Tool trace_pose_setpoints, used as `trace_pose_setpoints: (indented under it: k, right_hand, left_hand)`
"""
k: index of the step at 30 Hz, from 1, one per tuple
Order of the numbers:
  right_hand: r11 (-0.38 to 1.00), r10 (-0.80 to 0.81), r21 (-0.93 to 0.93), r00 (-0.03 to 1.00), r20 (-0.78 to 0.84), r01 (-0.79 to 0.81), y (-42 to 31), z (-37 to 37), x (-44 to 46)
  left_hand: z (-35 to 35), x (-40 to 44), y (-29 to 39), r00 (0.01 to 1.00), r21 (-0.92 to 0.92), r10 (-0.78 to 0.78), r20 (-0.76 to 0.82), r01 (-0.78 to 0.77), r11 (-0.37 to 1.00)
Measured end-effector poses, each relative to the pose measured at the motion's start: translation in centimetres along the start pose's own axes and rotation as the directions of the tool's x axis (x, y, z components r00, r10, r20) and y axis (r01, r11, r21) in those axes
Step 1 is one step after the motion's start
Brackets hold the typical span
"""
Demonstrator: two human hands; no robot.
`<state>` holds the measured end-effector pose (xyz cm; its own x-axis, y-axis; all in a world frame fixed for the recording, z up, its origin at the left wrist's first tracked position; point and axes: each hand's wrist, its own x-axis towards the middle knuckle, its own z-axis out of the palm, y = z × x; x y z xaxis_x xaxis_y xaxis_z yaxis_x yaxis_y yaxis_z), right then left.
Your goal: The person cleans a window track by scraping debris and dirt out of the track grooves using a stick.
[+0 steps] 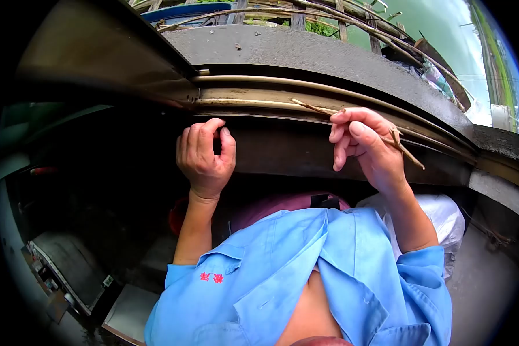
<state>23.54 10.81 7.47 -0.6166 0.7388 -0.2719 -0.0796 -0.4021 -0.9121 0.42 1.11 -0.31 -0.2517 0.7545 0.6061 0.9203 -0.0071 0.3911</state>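
Note:
My right hand (366, 141) holds a thin brown twig (406, 151) above the window track. One end of the twig points left past my fingertips, and its forked end sticks out beyond the back of the hand. At the left, my left hand (206, 151) is raised just below the metal window track (242, 98), its fingers curled in and its thumb near the index finger. Whether anything is between those fingers is too small to tell.
Beyond the track runs a grey concrete sill (305, 55), with branches (380, 34) and greenery outside. A dark window pane (106, 55) stands at the upper left. A white plastic bag (438, 216) lies right of my body. A grey panel (72, 265) sits at the lower left.

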Motion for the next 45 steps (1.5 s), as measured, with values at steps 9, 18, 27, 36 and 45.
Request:
trace_pose_setpoints:
  k: [9, 18, 27, 36, 45]
  right_hand:
    - [0.998, -0.058, 0.014, 0.995, 0.084, 0.057, 0.3, -1.0, -2.5]
    - [0.990, -0.107, 0.100, 0.988, 0.109, 0.096, -0.3, -3.1, -5.5]
    - [0.800, -0.505, -0.302, 0.853, 0.129, 0.519, -0.2, -5.0, -8.4]
    - [0.141, -0.752, -0.824, 0.601, 0.272, 0.549, 1.4, -7.0, -8.5]
    - [0.839, -0.541, -0.177, 0.760, -0.359, 0.514, -1.8, -13.6, -12.0]
  left_hand:
    - [-1.1, 2.6, 4.9, 0.971, -0.361, 0.226, 0.082, -0.183, 0.915]
    - [-0.4, 4.9, 8.5, 0.822, -0.223, 0.490, 0.289, -0.440, 0.870]
    - [0.4, 5.7, 13.1, 0.877, -0.532, 0.271, 0.397, -0.020, 0.846]
    - [3.1, 5.8, 17.3, 0.862, -0.634, 0.232, 0.451, 0.127, 0.763]
    - [8.0, 21.6, 9.3, 0.923, 0.243, 0.215, 0.320, -0.299, 0.923]
